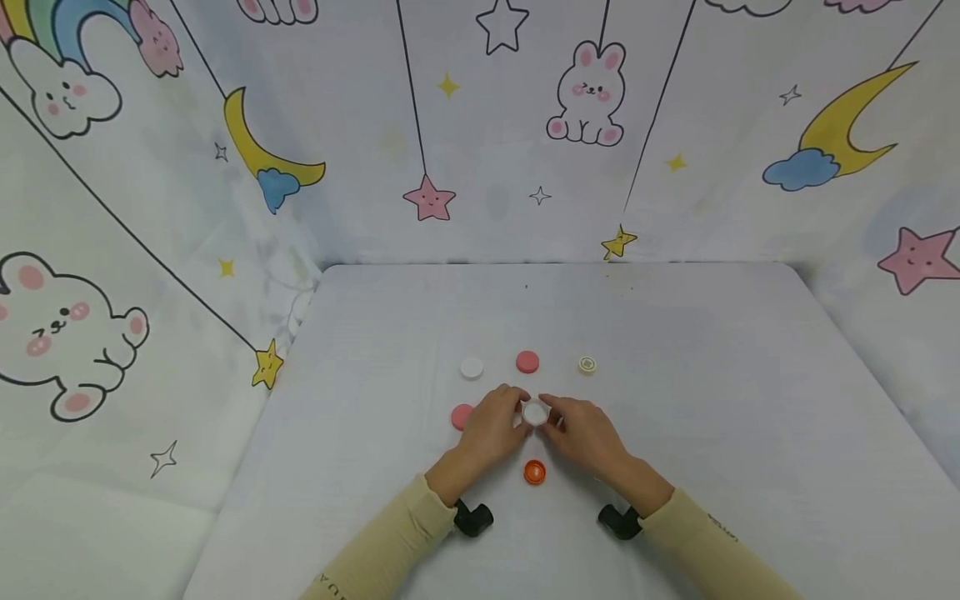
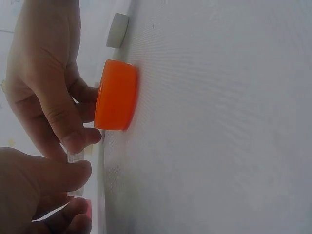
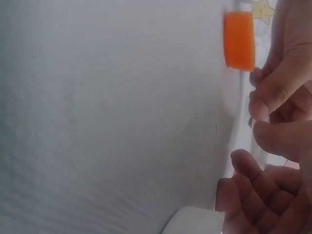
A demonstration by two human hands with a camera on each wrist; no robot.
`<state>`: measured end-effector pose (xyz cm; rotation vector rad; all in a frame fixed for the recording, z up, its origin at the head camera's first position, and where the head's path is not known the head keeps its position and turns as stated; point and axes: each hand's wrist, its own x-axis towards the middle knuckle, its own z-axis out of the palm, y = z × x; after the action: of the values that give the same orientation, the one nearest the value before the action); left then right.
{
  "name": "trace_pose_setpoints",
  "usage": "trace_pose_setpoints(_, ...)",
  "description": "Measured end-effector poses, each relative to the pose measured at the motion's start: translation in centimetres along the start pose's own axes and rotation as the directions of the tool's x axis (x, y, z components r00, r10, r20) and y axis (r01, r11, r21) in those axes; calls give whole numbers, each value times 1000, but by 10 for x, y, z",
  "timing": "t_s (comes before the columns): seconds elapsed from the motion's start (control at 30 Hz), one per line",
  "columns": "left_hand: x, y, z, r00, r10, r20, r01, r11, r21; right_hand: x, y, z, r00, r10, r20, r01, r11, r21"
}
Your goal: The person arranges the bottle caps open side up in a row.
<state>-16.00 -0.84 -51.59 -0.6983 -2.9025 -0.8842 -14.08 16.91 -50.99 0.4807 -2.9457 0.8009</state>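
Note:
Between my two hands a round white bottle cap (image 1: 535, 412) is held, its edge pale and see-through in the left wrist view. My left hand (image 1: 492, 427) pinches it from the left. My right hand (image 1: 590, 435) grips its other side, and the thumbs of both hands come close together on it. An orange bottle cap (image 1: 534, 472), hollow side up, lies on the table nearer to me. Beside my left hand, a pink cap (image 1: 462, 417) is partly covered by that hand. Another white cap (image 3: 195, 222) shows by my right hand in the right wrist view.
Behind the hands, a white cap (image 1: 472, 367), a coral-pink cap (image 1: 527, 362) and a small cream patterned cap (image 1: 587, 364) form a row on the white table (image 1: 375, 333). A cartoon-printed cloth (image 1: 495, 125) rises at the back and sides.

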Motion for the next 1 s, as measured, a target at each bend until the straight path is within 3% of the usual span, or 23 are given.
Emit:
trace_pose_setpoints(0.7, -1, -4, 3, 999, -19, 32, 18, 1000, 25, 6, -4, 4, 994, 64, 86, -61, 997, -37)
trace_pose_setpoints(1.0, -1, -3, 0, 1000, -15, 22, 14, 999, 40, 8, -3, 7, 994, 61, 85, -56, 997, -58)
